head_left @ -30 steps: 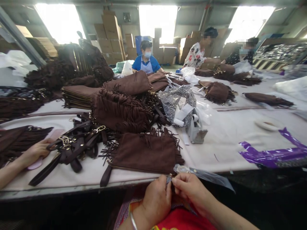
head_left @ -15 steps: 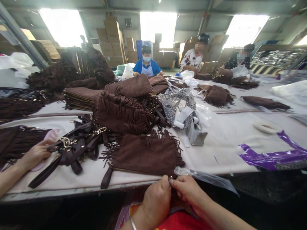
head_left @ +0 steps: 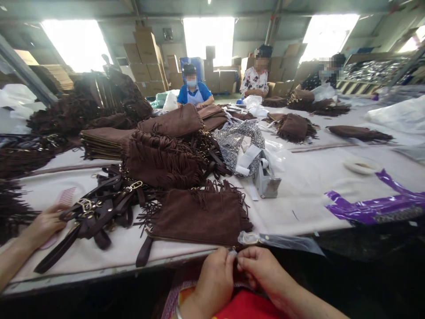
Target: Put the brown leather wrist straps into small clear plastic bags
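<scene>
A dark brown fringed pouch (head_left: 199, 217) lies flat at the table's front edge, a strap loop hanging from its left corner. Just below its right corner, my left hand (head_left: 217, 277) is closed, thumb and finger pinched on a small piece of clear plastic (head_left: 232, 251). Facing it, my right hand (head_left: 262, 268) has its fingers curled together close to the same spot; what they hold is too small to make out. Beside the pouch's corner a strap in a clear plastic sleeve (head_left: 285, 241) stretches to the right along the edge.
Dark straps with gold clasps (head_left: 99, 208) lie at left, near another person's hand (head_left: 46, 226) and a pink comb (head_left: 66, 196). Stacked pouches (head_left: 162, 159), a tape dispenser (head_left: 268, 184), a tape roll (head_left: 361, 165) and purple plastic (head_left: 375, 208) are around. Several people sit across the table.
The whole view has shifted slightly. My hands stay together, with the right fingers now more curled and a bit of clear plastic showing between them. At far left, the comb and fringed item sit differently.
</scene>
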Demonstrator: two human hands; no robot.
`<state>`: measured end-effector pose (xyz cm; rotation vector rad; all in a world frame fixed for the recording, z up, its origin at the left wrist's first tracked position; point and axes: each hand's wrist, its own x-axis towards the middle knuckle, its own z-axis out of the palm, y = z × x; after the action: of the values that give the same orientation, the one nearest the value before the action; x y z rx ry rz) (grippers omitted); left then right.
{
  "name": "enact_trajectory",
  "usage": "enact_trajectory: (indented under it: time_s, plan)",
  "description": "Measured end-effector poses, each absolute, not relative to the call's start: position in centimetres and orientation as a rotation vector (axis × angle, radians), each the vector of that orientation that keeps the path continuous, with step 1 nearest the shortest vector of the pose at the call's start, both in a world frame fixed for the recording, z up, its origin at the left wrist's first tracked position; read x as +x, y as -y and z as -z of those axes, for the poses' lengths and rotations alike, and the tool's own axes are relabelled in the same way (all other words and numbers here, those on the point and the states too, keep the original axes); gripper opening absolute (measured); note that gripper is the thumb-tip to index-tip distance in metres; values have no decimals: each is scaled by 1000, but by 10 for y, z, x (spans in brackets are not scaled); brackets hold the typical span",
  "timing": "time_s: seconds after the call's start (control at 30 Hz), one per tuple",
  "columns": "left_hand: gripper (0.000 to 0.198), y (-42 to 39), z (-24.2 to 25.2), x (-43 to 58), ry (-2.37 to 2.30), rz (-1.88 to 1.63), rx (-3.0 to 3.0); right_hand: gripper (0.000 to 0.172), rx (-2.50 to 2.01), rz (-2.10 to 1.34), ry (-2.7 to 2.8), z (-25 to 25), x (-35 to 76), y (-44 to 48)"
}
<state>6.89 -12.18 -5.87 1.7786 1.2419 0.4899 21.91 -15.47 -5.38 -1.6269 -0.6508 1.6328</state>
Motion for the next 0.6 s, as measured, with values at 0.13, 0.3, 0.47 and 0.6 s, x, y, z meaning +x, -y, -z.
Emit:
enact_trajectory:
  time_s: [0.13,0.3,0.47,0.6]
  plan:
    - [43,125,58,77,-1115,-474,1024,22,-1636,-1566,698,54,218,153]
    - [57,129,56,78,-875,-372,476,28,-1650,-1455,727,59,214,153]
    - [56,133,52,76,-793,-329,442,25,-1756,-1339,872,71,215,158]
    - [55,137,48,73,-892,-353,620,31,-1667,-1448,782,65,223,169]
